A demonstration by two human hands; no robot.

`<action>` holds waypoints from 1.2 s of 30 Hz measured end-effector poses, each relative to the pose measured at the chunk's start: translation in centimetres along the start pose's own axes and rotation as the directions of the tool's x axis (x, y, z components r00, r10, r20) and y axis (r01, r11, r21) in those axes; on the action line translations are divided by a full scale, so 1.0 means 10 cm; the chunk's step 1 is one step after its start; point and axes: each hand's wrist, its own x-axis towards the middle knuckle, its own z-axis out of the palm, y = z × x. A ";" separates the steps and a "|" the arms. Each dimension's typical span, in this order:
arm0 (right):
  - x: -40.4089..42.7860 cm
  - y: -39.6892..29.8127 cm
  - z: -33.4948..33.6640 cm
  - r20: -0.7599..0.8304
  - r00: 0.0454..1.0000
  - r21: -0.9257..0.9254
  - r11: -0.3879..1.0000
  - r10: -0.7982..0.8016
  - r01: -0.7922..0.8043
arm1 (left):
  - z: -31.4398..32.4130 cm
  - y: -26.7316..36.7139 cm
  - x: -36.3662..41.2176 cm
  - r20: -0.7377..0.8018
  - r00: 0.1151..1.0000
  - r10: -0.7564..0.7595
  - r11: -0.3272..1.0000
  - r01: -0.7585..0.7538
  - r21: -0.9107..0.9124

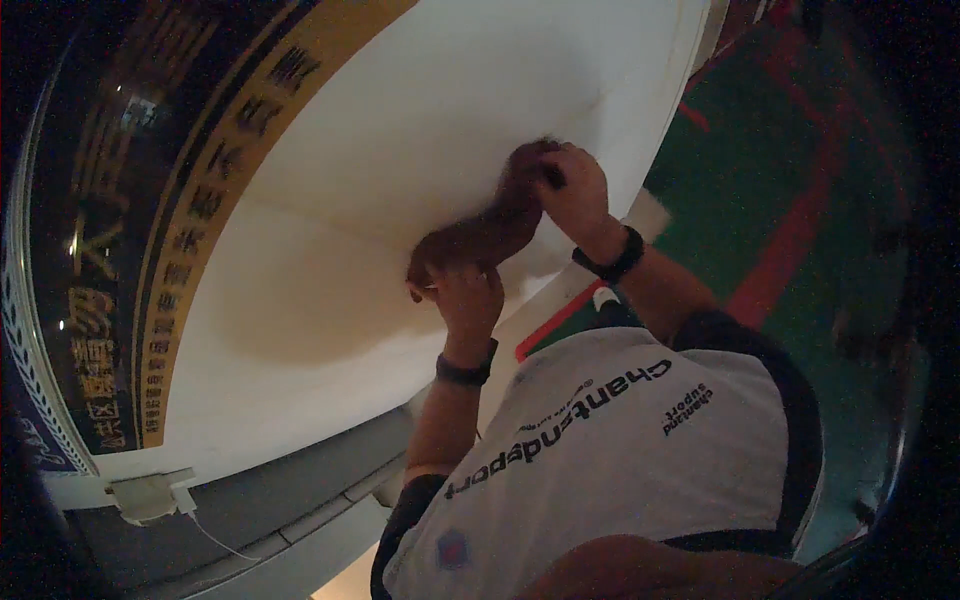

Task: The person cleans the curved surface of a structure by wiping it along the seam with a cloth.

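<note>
A dark reddish-brown piece, probably bunched cloth (480, 236), stretches in a bent shape between my hands, in front of a broad white surface (337, 172). My left hand (469, 300) grips its lower left end, and some fingers are hidden by it. At the upper right end, my right hand (574, 187) has its fingers curled on the material. Dark bands circle both my wrists. Blurred shadows lie on the white surface around the piece. Whether the piece touches that surface cannot be told.
A black and gold panel with writing (202, 187) runs along the left. At lower left are a pale fixture with a white cable (150, 499) and a grey strip (300, 480). The green floor with red markings (750, 172) lies to the right.
</note>
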 end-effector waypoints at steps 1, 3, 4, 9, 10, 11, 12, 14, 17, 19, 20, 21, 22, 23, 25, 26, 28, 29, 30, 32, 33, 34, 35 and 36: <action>-0.02 0.09 -0.06 -0.004 1.000 -0.001 1.000 0.012 -0.012 | -0.06 0.13 0.10 0.009 1.000 0.009 1.000 -0.009 0.002; -0.05 0.51 -0.36 -0.045 0.996 -0.034 0.996 0.075 -0.077 | -0.08 0.70 0.25 0.058 0.998 -0.012 0.999 0.009 0.041; -0.02 0.80 -0.60 -0.037 0.988 -0.101 0.983 0.149 -0.152 | 0.08 1.05 0.28 0.060 0.998 -0.037 0.999 0.035 0.036; 0.26 1.46 -1.36 -0.073 0.971 -0.011 0.973 0.228 -0.230 | 0.50 1.90 0.69 0.277 0.959 0.053 0.999 -0.049 -0.021; 0.23 1.50 -1.36 -0.065 0.964 -0.023 0.965 0.258 -0.260 | 0.52 1.95 0.71 0.286 0.957 0.049 0.999 -0.048 -0.010; 0.21 1.54 -1.35 -0.054 0.956 -0.033 0.957 0.288 -0.290 | 0.54 2.00 0.72 0.205 0.975 0.080 0.996 -0.088 0.026; 0.16 1.60 -1.32 -0.031 0.969 -0.047 0.968 0.245 -0.247 | 0.58 2.06 0.73 0.128 0.985 0.116 0.991 -0.124 0.059; 0.04 1.63 -1.28 0.012 0.990 -0.007 0.990 0.141 -0.141 | 0.61 2.13 0.83 0.222 0.971 0.089 0.994 -0.101 0.044; 0.56 2.16 -1.59 0.034 0.989 0.066 0.988 -0.141 0.138 | 0.91 2.68 1.29 0.188 0.981 0.039 0.999 -0.044 0.021; 0.61 2.32 -1.67 -0.007 0.979 0.091 0.975 -0.205 0.205 | 0.87 2.77 1.32 0.148 0.986 0.073 0.997 -0.078 0.029; 0.66 2.36 -1.76 -0.011 0.968 0.076 0.966 -0.249 0.249 | 0.81 2.83 1.30 0.107 0.992 0.060 0.976 -0.081 0.204; 0.68 2.36 -1.80 -0.017 0.956 0.060 0.954 -0.292 0.293 | 0.71 2.83 1.27 0.064 0.996 0.058 0.924 -0.078 0.374; 0.69 2.38 -1.84 -0.014 0.958 0.067 0.956 -0.285 0.286 | 0.63 2.78 1.20 0.073 0.996 0.055 0.923 -0.079 0.377; 0.69 2.41 -1.88 0.000 0.949 0.017 0.949 -0.316 0.316 | 0.56 2.72 1.12 0.090 0.996 0.020 0.918 -0.054 0.393; 0.73 2.41 -1.92 0.021 0.933 -0.030 0.932 -0.360 0.361 | 0.53 2.62 1.02 0.094 0.995 -0.027 0.914 -0.013 0.406; 0.74 2.37 -1.93 0.025 0.930 -0.030 0.930 -0.366 0.367 | 0.54 2.55 0.96 0.048 0.999 -0.022 0.915 0.001 0.404; 0.67 2.29 -1.94 0.039 0.928 -0.030 0.928 -0.370 0.371 | 0.47 2.49 0.86 0.007 1.000 -0.023 0.918 0.018 0.397; 0.59 2.30 -1.91 0.151 0.902 0.008 0.913 -0.405 0.408 | 0.44 2.47 0.84 -0.001 1.000 0.022 0.918 -0.019 0.397; 0.55 2.30 -1.88 0.257 0.859 0.052 0.894 -0.443 0.445 | 0.43 2.46 0.84 -0.016 0.998 0.063 0.915 -0.052 0.400; 0.50 2.24 -1.86 0.244 0.854 -0.001 0.880 -0.460 0.475 | 0.39 2.50 0.87 -0.013 0.999 0.035 0.919 -0.027 0.395; 0.50 2.20 -1.85 0.226 0.851 -0.056 0.866 -0.475 0.498 | 0.38 2.51 0.88 -0.008 1.000 0.013 0.920 -0.009 0.392; 0.55 2.18 -1.85 0.230 0.845 -0.048 0.862 -0.482 0.504 | 0.37 2.51 0.89 -0.011 1.000 0.002 0.920 0.003 0.393; 0.65 2.16 -1.85 0.122 0.881 -0.060 0.882 -0.457 0.467 | 0.37 2.50 0.91 -0.010 0.998 -0.055 0.919 0.054 0.390; 0.70 2.14 -1.85 0.013 0.906 -0.065 0.904 -0.422 0.422 | 0.35 2.48 0.89 -0.005 0.994 -0.109 0.915 0.102 0.389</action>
